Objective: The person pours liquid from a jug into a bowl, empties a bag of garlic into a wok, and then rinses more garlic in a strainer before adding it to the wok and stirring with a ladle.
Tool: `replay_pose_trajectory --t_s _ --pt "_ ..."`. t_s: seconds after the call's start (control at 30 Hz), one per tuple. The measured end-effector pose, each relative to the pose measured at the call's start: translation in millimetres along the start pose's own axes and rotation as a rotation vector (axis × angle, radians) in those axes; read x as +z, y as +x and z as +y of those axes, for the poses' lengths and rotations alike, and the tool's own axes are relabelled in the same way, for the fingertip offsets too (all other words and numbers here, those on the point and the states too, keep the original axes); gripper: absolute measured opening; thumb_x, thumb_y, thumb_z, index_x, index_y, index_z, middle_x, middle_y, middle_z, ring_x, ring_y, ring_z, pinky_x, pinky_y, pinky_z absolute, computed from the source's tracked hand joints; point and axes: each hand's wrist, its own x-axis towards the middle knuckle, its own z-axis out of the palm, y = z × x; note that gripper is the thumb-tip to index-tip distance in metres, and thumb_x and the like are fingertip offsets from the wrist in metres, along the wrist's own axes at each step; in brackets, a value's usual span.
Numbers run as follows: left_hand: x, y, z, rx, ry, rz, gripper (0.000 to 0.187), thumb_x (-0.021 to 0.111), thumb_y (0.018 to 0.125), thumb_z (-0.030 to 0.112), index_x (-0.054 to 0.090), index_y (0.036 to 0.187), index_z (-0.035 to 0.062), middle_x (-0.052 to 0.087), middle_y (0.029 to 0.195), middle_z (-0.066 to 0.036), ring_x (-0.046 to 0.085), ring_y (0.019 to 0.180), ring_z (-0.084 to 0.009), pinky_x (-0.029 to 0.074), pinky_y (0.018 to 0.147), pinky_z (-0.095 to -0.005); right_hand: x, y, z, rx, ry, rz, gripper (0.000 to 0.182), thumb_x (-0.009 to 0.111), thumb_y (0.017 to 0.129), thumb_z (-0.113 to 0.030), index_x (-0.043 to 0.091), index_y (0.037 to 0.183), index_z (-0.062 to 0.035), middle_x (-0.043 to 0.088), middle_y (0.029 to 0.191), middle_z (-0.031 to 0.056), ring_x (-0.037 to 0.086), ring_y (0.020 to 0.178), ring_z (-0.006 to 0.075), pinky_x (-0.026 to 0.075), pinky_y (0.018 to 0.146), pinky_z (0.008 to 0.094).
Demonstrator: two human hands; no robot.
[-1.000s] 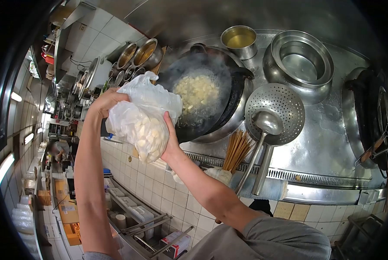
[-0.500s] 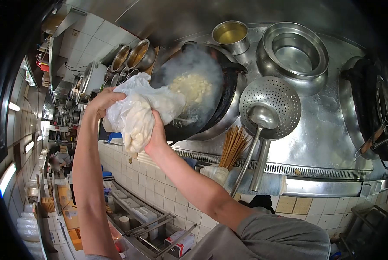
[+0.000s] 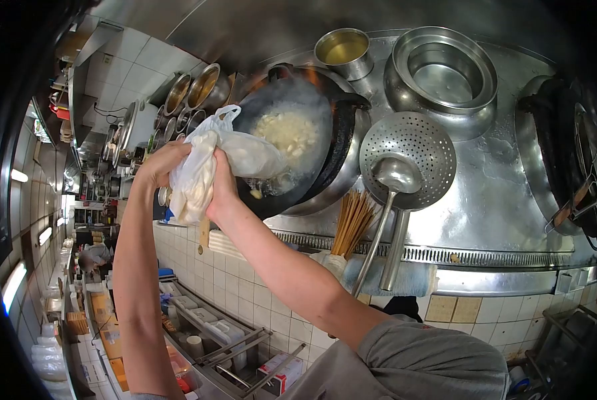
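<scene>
At the far left we see shelves (image 3: pixel 105 320) of boxes and tubs below a white tiled wall (image 3: pixel 245 280). Our left hand (image 3: pixel 160 163) is closed around the left end of a white plastic bag (image 3: pixel 208 167), bunching the film in its fingers. Our right hand (image 3: pixel 222 193) grips the same bag from below, fingers wrapped shut round its middle. The bag is tilted, its open end hanging over the near left rim of the wok (image 3: pixel 332 143), with pale chunks (image 3: pixel 288 133) already lying in the bubbling liquid inside. One piece (image 3: pixel 256 194) sits just under the bag's mouth against the wok's dark wall. A flame (image 3: pixel 312 77) shows at the wok's far rim. Beyond the bag, two steel bowls (image 3: pixel 195 87) lean against the far wall. Right of the wok, a bundle of sticks (image 3: pixel 353 223) stands near the edge of the steel desk (image 3: pixel 498 200), a ladle (image 3: pixel 388 193) rests in a perforated skimmer (image 3: pixel 408 157), and both handles point towards us. Farther back stand a small pot (image 3: pixel 344 50) of yellowish liquid and a large steel basin (image 3: pixel 442 73). A second dark wok (image 3: pixel 565 153) sits at the right edge.
</scene>
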Motion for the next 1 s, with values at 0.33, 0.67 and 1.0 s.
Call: replay_pose_trajectory --t_s 0.33,0.67,1.0 --pt "-11 -7 -5 0.052 -0.142 0.001 0.048 0.064 0.085 0.016 0.050 0.127 -0.0028 0.064 0.110 -0.014 0.067 0.094 -0.0221 0.056 0.082 -0.0357 -12 10 16 -0.048 -0.132 0.055 0.044 0.047 0.094 -0.038 0.055 0.123 -0.0056 0.063 0.113 0.0116 0.064 0.102 0.0250 0.056 0.082 0.0451" --pt "10 -27 -7 0.108 0.158 0.033 0.071 0.080 0.065 0.015 0.048 0.126 -0.0048 0.062 0.115 -0.015 0.061 0.105 -0.0242 0.049 0.092 -0.0342 -23 15 37 -0.341 -1.171 0.324 0.049 0.055 0.089 -0.031 0.055 0.115 0.0111 0.064 0.108 0.0265 0.063 0.102 0.0364 0.049 0.085 0.0399" --pt "-1 15 -34 0.148 0.083 0.215 0.046 0.070 0.067 0.004 0.059 0.112 -0.0024 0.066 0.094 -0.012 0.064 0.076 -0.0212 0.054 0.068 -0.0345 -46 17 53 -0.479 -1.168 0.524 0.074 0.062 0.084 -0.050 0.040 0.133 0.0012 0.044 0.126 0.0301 0.053 0.112 0.0470 0.045 0.091 0.0480"
